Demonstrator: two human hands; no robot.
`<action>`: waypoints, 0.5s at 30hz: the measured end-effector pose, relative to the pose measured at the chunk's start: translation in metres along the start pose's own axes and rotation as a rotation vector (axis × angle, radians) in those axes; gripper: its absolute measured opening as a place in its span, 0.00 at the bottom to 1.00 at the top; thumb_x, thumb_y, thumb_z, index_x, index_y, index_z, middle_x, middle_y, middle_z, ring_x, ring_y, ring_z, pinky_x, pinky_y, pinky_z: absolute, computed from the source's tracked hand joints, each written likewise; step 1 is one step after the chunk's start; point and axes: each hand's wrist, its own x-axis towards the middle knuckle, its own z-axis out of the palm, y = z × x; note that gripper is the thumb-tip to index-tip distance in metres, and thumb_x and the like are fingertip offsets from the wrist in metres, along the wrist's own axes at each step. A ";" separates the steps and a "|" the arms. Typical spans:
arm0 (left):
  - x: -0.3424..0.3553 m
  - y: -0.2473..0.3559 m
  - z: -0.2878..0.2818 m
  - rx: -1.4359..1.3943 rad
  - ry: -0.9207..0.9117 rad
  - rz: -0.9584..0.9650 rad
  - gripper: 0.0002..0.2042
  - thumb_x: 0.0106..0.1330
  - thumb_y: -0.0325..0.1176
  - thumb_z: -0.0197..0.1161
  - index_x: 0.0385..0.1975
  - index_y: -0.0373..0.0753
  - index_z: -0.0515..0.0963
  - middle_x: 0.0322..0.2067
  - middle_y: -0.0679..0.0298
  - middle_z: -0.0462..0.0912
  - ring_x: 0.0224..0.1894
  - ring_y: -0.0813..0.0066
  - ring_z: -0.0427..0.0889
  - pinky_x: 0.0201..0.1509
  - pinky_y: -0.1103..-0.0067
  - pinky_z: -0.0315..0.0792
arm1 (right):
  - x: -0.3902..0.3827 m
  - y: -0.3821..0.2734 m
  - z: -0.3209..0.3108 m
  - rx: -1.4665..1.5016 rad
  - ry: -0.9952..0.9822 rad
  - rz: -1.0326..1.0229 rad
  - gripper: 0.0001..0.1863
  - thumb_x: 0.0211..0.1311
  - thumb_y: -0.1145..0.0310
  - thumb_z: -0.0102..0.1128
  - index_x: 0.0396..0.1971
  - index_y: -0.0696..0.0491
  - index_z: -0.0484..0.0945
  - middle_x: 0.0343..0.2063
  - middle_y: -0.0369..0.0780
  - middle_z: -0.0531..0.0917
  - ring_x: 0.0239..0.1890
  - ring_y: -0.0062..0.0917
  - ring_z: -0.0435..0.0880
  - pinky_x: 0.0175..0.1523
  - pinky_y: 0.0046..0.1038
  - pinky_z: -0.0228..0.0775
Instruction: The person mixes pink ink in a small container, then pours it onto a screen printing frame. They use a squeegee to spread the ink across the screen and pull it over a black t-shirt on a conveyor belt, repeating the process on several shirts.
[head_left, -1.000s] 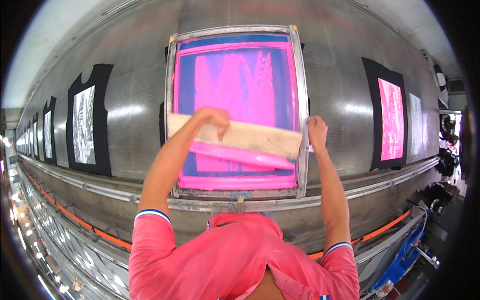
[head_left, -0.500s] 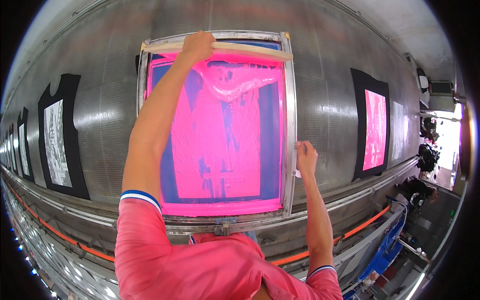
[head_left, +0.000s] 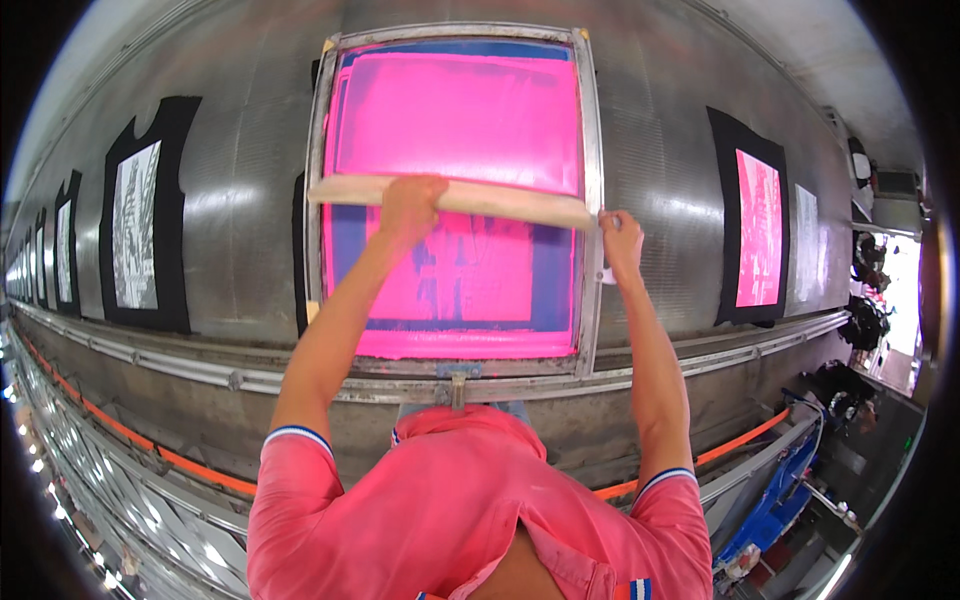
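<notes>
My left hand (head_left: 410, 212) is wrapped over the long wooden handle of a squeegee (head_left: 515, 203), which lies across a printing screen. Above the squeegee, a smooth sheet of bright pink ink (head_left: 450, 110) covers the mesh. Below it, the blue screen mesh (head_left: 560, 260) shows with a pink-stained design. A metal screen frame (head_left: 592, 110) surrounds all this. My right hand (head_left: 622, 243) is closed at the frame's right side, just beyond the squeegee's right end; its fingertips are partly hidden. Edges of a black cloth (head_left: 300, 270) peek out beside the frame's left side.
The long metal table carries a black garment piece with a grey-white print (head_left: 135, 225) at left, others beyond it. At right lies a black piece with a pink print (head_left: 757, 225). A metal rail (head_left: 700, 345) and an orange strip (head_left: 740, 440) run along the near side.
The squeegee has come from the screen's far end toward me, to about its middle, in my left hand. Smooth pink ink now covers the far half. My right hand stays at the frame's side.
</notes>
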 end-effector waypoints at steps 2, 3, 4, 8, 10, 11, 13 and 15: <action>-0.060 0.023 0.006 -0.040 0.104 0.032 0.18 0.43 0.21 0.59 0.38 0.37 0.81 0.38 0.56 0.84 0.41 0.55 0.82 0.45 0.63 0.75 | 0.000 0.003 0.004 -0.005 -0.002 0.000 0.19 0.58 0.55 0.60 0.34 0.58 0.82 0.33 0.55 0.83 0.41 0.52 0.81 0.47 0.41 0.71; -0.090 0.032 0.013 -0.058 0.201 0.068 0.16 0.44 0.22 0.58 0.37 0.36 0.80 0.36 0.55 0.83 0.40 0.54 0.81 0.44 0.62 0.74 | 0.002 0.002 0.005 -0.008 0.010 -0.015 0.20 0.58 0.54 0.60 0.34 0.58 0.82 0.33 0.56 0.83 0.41 0.53 0.81 0.47 0.42 0.71; -0.121 0.045 0.016 -0.057 0.166 0.044 0.18 0.45 0.21 0.58 0.39 0.35 0.80 0.40 0.55 0.83 0.44 0.55 0.81 0.47 0.62 0.73 | 0.003 0.003 0.007 -0.006 0.026 -0.029 0.20 0.58 0.53 0.60 0.34 0.58 0.82 0.33 0.56 0.83 0.41 0.53 0.81 0.48 0.42 0.71; -0.227 0.094 0.018 -0.008 0.026 -0.025 0.23 0.48 0.22 0.56 0.49 0.34 0.76 0.51 0.55 0.78 0.57 0.59 0.75 0.58 0.63 0.68 | 0.001 0.005 0.009 0.011 0.040 0.008 0.21 0.58 0.52 0.59 0.34 0.57 0.82 0.35 0.56 0.83 0.42 0.53 0.81 0.48 0.42 0.70; -0.250 0.106 0.019 0.005 0.028 -0.023 0.23 0.49 0.23 0.56 0.50 0.34 0.75 0.52 0.56 0.77 0.58 0.59 0.74 0.59 0.64 0.67 | -0.002 0.007 0.011 0.032 0.097 -0.007 0.21 0.58 0.52 0.59 0.34 0.57 0.82 0.34 0.55 0.83 0.42 0.52 0.81 0.48 0.41 0.70; -0.256 0.111 0.016 0.006 0.042 -0.030 0.23 0.49 0.23 0.56 0.50 0.34 0.75 0.52 0.56 0.77 0.57 0.59 0.74 0.59 0.64 0.66 | -0.003 0.006 0.011 0.040 0.128 -0.025 0.20 0.59 0.52 0.59 0.34 0.57 0.82 0.34 0.55 0.83 0.42 0.51 0.81 0.48 0.41 0.70; -0.262 0.114 0.008 -0.011 0.050 -0.030 0.23 0.49 0.23 0.56 0.49 0.34 0.75 0.51 0.57 0.77 0.57 0.60 0.74 0.59 0.65 0.66 | -0.006 0.005 0.005 0.019 0.142 -0.031 0.20 0.59 0.53 0.58 0.33 0.58 0.82 0.33 0.53 0.83 0.41 0.50 0.81 0.47 0.41 0.70; -0.262 0.111 -0.005 -0.042 0.049 -0.024 0.23 0.48 0.23 0.56 0.49 0.34 0.75 0.51 0.58 0.77 0.56 0.61 0.74 0.58 0.66 0.66 | -0.011 -0.007 -0.002 0.001 0.158 -0.043 0.19 0.60 0.55 0.58 0.33 0.58 0.82 0.33 0.52 0.83 0.40 0.48 0.82 0.46 0.40 0.70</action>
